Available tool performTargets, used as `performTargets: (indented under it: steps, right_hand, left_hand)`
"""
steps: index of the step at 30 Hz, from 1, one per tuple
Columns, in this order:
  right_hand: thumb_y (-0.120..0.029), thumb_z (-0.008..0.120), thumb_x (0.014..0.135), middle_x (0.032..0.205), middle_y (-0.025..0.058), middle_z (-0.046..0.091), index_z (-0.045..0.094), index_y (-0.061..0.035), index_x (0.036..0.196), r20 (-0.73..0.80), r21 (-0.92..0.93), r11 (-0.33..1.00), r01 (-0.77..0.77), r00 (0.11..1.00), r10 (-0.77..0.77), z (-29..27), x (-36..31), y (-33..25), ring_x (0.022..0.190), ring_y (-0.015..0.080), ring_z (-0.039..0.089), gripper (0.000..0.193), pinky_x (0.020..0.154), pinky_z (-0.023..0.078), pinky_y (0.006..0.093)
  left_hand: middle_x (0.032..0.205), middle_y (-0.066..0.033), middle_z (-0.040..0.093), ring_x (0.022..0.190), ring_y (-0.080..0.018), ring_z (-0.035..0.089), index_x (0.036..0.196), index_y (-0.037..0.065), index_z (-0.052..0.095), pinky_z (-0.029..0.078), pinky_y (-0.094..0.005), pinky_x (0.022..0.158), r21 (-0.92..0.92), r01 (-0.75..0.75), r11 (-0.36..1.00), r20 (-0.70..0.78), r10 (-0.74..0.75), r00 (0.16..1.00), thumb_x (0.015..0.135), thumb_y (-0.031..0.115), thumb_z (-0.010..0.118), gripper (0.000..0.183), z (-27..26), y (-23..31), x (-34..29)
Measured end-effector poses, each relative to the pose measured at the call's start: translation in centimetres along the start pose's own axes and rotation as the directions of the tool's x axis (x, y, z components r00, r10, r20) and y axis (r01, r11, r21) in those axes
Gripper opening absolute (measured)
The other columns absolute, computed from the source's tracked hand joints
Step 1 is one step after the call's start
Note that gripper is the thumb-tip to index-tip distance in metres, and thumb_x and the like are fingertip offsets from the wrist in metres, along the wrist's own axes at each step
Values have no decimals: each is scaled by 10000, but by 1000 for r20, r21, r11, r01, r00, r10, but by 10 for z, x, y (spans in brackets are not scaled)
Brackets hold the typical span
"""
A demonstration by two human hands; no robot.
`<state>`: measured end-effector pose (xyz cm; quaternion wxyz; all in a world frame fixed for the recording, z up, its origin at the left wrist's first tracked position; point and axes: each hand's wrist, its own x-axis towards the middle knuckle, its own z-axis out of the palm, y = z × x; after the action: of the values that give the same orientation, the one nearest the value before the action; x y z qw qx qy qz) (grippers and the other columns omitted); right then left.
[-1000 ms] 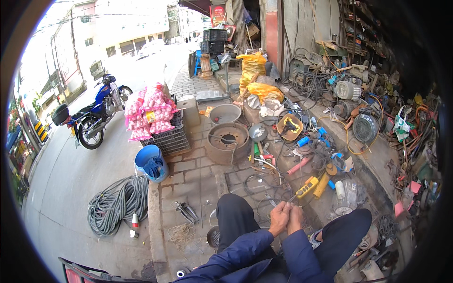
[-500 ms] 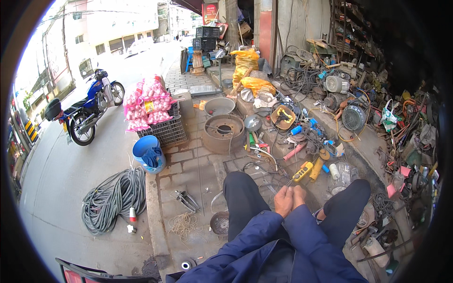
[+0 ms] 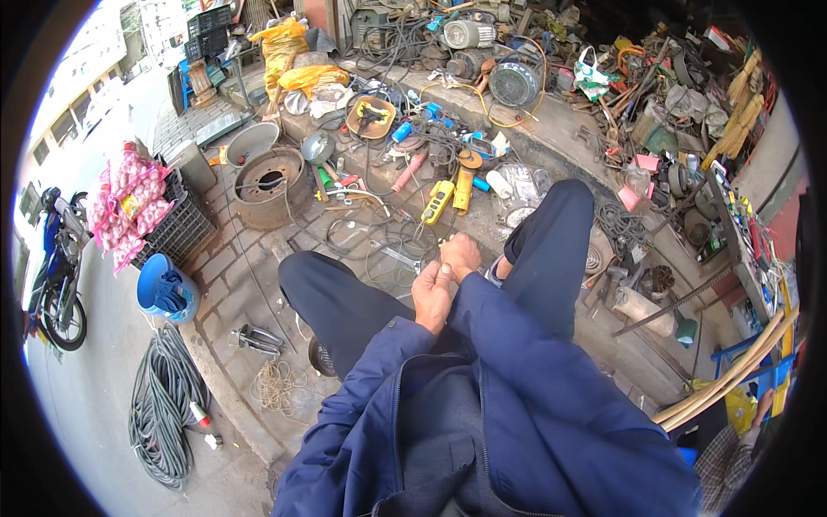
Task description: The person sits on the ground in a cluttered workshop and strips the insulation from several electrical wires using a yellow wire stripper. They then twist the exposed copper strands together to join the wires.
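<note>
I sit with my knees apart in dark trousers and blue jacket sleeves. My left hand [image 3: 431,297] is curled into a fist between my knees. My right hand [image 3: 462,255] presses against its far side, fingers also closed. Whether anything small sits inside them is hidden. Thin wire loops [image 3: 392,254] lie on the brick paving just beyond my hands. A yellow pendant controller [image 3: 439,202] lies a little farther off.
A rusty wheel rim [image 3: 269,183], blue bucket [image 3: 164,291], coiled hose [image 3: 162,409] and a crate with pink net bags [image 3: 129,202] are at left, a motorbike [image 3: 53,280] beyond. Motors, cables and scrap [image 3: 517,82] pile up ahead. Another person's checked sleeve [image 3: 730,461] shows at lower right.
My view has tipped down and swung right: my hands now sit higher in the picture and the motorbike has slid to the left edge. The hands have stayed pressed together.
</note>
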<state>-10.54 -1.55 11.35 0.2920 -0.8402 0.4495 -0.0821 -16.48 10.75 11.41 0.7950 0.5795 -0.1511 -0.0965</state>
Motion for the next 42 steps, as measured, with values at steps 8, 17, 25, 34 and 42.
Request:
performTargets:
  steps: [8, 17, 25, 34, 42]
  right_hand:
    - [-264, 572, 890, 1123, 235, 698, 709, -44, 1060, -23, 25, 1000, 4, 1000, -3, 7, 37, 21, 1080, 394, 672, 310, 927, 531, 481]
    - [-284, 595, 876, 962, 249, 713, 731, -39, 922, -218, 123, 990, 75, 975, -47, 13, 123, 131, 962, 415, 689, 284, 851, 534, 491]
    - [-166, 592, 805, 1021, 248, 689, 696, -7, 1077, 231, 125, 726, 676, 692, -684, 14, -26, 60, 1031, 393, 657, 331, 907, 507, 465]
    - [-137, 523, 954, 945, 130, 721, 674, 38, 1126, 395, 844, 493, 211, 379, -837, -40, -76, 6, 910, 203, 675, 287, 858, 515, 311]
    - [-177, 531, 989, 657, 119, 633, 693, 12, 955, 212, 562, 650, 512, 670, -711, -50, -108, -14, 619, 219, 636, 251, 590, 479, 359]
  left_hand:
    - [668, 47, 497, 615, -53, 402, 789, 42, 602, 326, -225, 579, -82, 90, 993, 123, -80, 989, 1032, 185, 560, 286, -23, 46, -49]
    - [677, -8, 541, 604, -91, 430, 807, 13, 615, 370, -241, 616, -128, -196, 972, 175, 217, 960, 1015, 214, 580, 291, -66, 151, -71]
    - [609, 56, 360, 574, -76, 341, 890, 41, 593, 359, -252, 606, -632, 48, 773, 86, 8, 996, 1030, 197, 548, 215, -56, 122, 23]
    - [581, 57, 361, 588, -105, 418, 914, 79, 580, 399, -287, 682, -773, 256, 580, 191, -172, 966, 1049, 281, 516, 251, -69, 112, 60]
    - [824, -2, 617, 889, -191, 621, 1056, 67, 622, 497, -339, 827, -676, 224, 702, 69, -242, 968, 1035, 411, 526, 358, -72, 81, 67]
